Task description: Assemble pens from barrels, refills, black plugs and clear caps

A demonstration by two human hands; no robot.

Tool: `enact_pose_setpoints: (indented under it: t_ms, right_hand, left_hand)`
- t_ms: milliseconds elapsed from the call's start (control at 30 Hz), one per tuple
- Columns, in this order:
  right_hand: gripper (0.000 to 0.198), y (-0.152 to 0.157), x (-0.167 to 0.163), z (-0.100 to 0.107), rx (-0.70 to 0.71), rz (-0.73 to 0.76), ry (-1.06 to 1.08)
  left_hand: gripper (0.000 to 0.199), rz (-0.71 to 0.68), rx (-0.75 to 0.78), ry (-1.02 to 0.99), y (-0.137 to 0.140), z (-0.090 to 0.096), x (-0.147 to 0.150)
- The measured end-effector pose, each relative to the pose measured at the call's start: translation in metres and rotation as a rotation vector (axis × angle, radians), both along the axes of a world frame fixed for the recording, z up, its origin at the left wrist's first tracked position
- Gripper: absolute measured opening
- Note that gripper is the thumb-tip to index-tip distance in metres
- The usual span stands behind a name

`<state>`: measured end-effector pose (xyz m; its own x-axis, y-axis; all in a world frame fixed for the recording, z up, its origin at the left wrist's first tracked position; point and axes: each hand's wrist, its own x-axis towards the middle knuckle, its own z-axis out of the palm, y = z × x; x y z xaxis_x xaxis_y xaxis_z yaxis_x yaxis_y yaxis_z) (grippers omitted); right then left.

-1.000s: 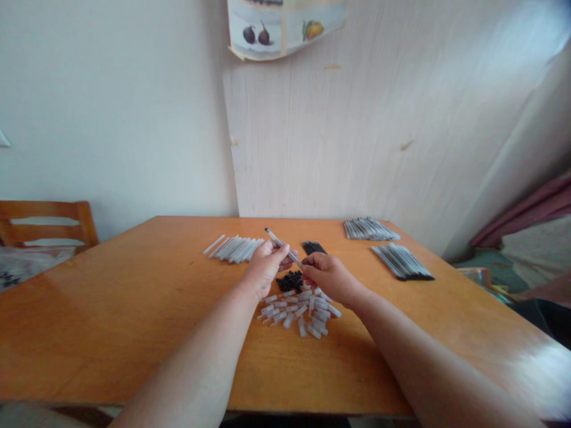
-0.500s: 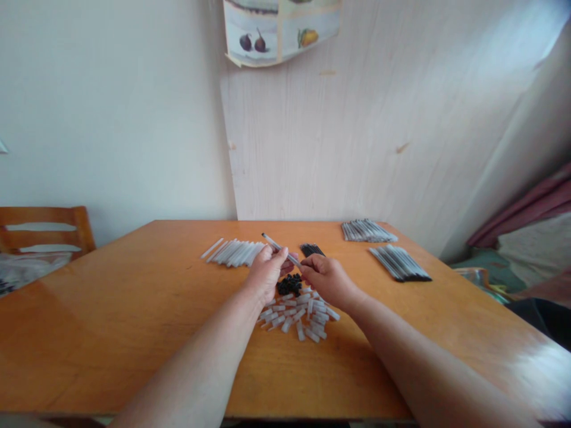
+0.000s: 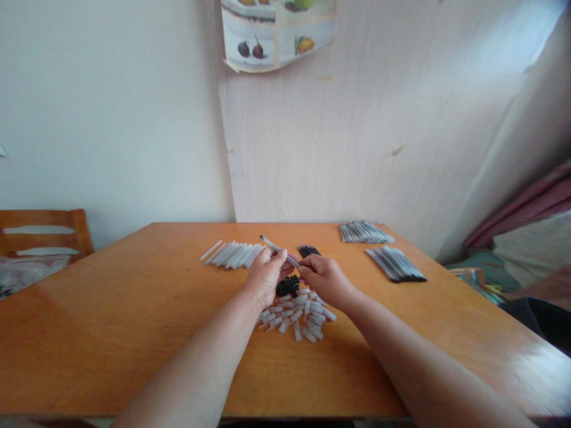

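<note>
Pen [image 3: 270, 244] between the fingers [image 3: 281, 256] a shade flatter; view tipped up (more fruit poster [image 3: 276, 38] showing above them).

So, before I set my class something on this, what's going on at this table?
A person holds one slim clear tube with a dark far tip above the table: the left hand grips its middle, the right hand its near end. Below lie small black pieces and short translucent pieces. A row of clear tubes lies left, thin dark sticks lie beyond the right hand, and two dark-tipped bundles lie farther right.
</note>
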<state>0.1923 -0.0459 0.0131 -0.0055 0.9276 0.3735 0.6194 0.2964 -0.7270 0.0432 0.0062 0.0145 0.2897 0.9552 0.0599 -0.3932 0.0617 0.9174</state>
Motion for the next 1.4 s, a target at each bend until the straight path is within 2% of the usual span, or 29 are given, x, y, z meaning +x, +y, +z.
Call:
enact_pose_setpoints:
  t_ms: [133, 300, 467, 733, 1067, 1233, 1400]
  right_hand:
    - [0.021, 0.002, 0.0, 0.0, 0.0, 0.021, 0.042]
    - [0.018, 0.003, 0.0, -0.003, 0.013, -0.023, 0.053]
    - [0.01, 0.002, 0.003, -0.001, 0.097, -0.077, -0.075]
    - [0.016, 0.0, 0.001, 0.002, 0.145, -0.083, -0.134]
    - [0.014, -0.001, 0.005, 0.009, 0.157, -0.173, -0.115]
    - [0.013, 0.0, 0.011, 0.013, 0.182, -0.211, -0.122]
    - [0.016, -0.002, 0.021, 0.024, 0.15, -0.308, -0.13]
  left_hand:
    - [0.025, 0.012, 0.012, -0.017, 0.0, 0.003, -0.001]
    - [0.023, 0.038, 0.013, -0.004, 0.003, 0.003, -0.003]
    - [0.022, 0.069, 0.001, -0.025, 0.009, 0.003, -0.006]
    - [0.026, 0.066, -0.016, -0.024, 0.012, 0.002, -0.006]
    - [0.024, -0.015, 0.002, -0.035, 0.015, 0.003, -0.009]
    - [0.025, 0.009, 0.0, -0.032, 0.018, 0.003, -0.013]
    - [0.025, 0.051, 0.039, 0.023, 0.016, 0.002, -0.012]
